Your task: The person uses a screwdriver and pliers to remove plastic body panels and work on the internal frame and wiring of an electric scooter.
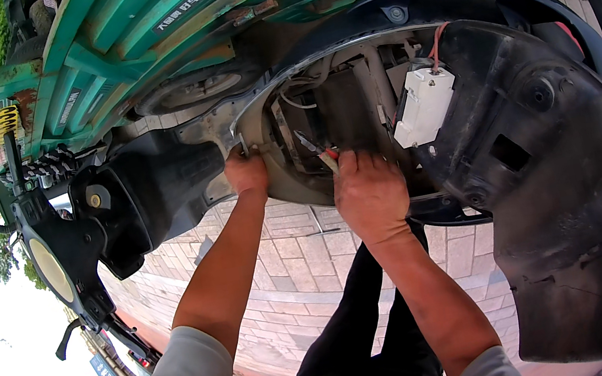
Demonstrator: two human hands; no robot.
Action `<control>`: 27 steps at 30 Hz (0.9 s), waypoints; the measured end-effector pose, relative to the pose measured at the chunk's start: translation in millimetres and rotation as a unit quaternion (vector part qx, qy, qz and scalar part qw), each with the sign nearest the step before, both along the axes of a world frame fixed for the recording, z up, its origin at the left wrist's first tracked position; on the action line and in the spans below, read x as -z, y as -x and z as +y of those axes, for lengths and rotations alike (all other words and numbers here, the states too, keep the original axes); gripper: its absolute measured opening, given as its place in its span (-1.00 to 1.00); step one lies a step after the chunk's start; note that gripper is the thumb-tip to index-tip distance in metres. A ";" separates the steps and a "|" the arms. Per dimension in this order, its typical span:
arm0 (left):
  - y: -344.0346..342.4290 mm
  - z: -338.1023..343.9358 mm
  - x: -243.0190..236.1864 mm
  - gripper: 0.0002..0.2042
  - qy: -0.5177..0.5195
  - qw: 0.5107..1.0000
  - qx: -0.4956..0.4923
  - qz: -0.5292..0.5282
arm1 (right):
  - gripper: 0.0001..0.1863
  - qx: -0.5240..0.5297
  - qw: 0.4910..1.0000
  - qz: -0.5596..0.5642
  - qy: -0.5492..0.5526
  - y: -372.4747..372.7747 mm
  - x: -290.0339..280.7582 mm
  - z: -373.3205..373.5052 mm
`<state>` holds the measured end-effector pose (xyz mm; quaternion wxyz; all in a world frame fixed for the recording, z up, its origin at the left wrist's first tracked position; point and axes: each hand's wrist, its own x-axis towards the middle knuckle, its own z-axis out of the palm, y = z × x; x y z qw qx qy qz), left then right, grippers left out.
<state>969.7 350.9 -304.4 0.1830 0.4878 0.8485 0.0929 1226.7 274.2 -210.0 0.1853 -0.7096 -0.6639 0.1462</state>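
My left hand (246, 172) is closed at the front rim of the scooter's open under-seat compartment (338, 101), beside a slim silver metal piece; exactly what its fingers grip is unclear. Pliers with red on the handles (314, 145) are in my right hand (372, 191), their jaws pointing up and left into the compartment. A white plastic box (423, 106) with red wires lies to the right of that hand, on the edge of a large scuffed black panel (572, 220).
The scooter's handlebar (42, 250) is at the left, past a dark front body section (155, 181). A green cargo vehicle (113, 36) with a tire (195, 90) stands close behind. Paving (308, 275) and my legs (353, 324) show below.
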 end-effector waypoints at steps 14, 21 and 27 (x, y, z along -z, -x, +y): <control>-8.7 2.4 -7.9 -0.60 -0.001 0.998 -0.068 0.009 | -0.78 0.001 0.999 -0.033 0.025 7.6 -5.1 3.2; -2.2 -4.7 -11.1 -0.57 -0.015 0.997 -0.077 -0.021 | -0.66 -0.009 0.996 -0.065 0.062 19.3 -13.5 5.2; -22.7 -5.4 -13.3 -0.53 -0.043 0.983 -0.147 -0.096 | -0.74 0.021 0.994 -0.104 0.024 22.1 -10.3 3.7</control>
